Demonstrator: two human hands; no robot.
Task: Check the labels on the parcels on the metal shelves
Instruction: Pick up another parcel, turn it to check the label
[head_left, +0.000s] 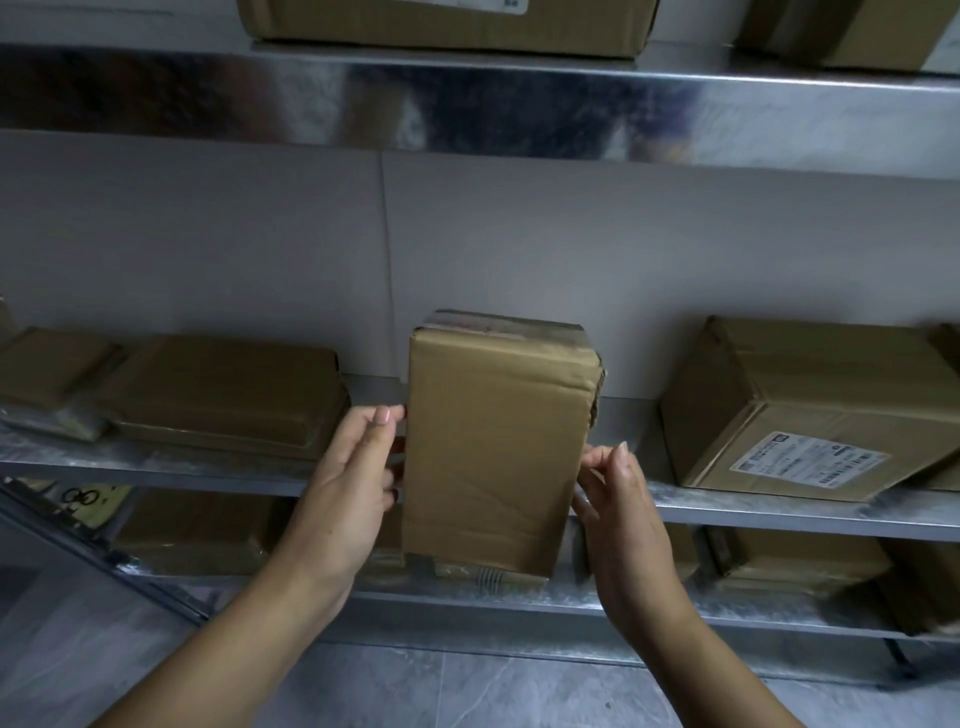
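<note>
A brown cardboard parcel (493, 447) is tipped up in front of the middle metal shelf (156, 462), its plain face toward me and its lower end hanging past the shelf edge. My left hand (353, 473) holds its left side, fingers reaching behind it. My right hand (613, 488) pinches the right edge with curled fingers. No label shows on the face I see; a strip of tape or paper shows at its top.
A flat brown parcel (223, 395) lies to the left, a box with a white shipping label (810, 460) to the right. More boxes sit on the upper shelf (467, 98) and the lower shelf (779, 608). Grey tiled floor lies below.
</note>
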